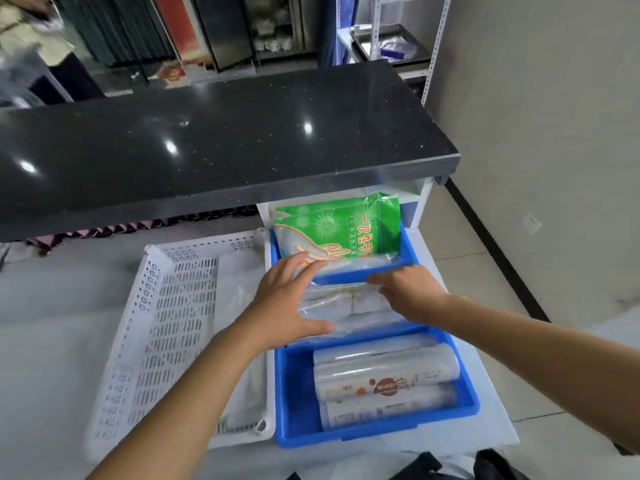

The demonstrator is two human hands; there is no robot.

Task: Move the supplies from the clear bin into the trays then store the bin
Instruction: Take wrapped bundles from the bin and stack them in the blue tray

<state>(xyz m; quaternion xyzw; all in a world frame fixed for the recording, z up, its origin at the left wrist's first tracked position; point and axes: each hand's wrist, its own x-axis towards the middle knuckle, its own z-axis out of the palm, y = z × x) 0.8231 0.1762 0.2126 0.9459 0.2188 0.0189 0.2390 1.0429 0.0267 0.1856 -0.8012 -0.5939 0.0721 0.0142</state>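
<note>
Your left hand [282,299] lies with fingers spread flat and your right hand [410,294] curls loosely, both pressing without gripping a clear packet [349,306] in the middle blue tray [446,336], beside the white basket [173,327].

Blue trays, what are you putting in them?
A person is filling the blue trays with supplies. Both hands are on a clear plastic packet in the middle tray: the left hand lies flat on it and the right hand touches its far edge. The far tray holds a green pack of disposable gloves. The near tray holds rolls of plastic film. A white perforated basket sits to the left.
</note>
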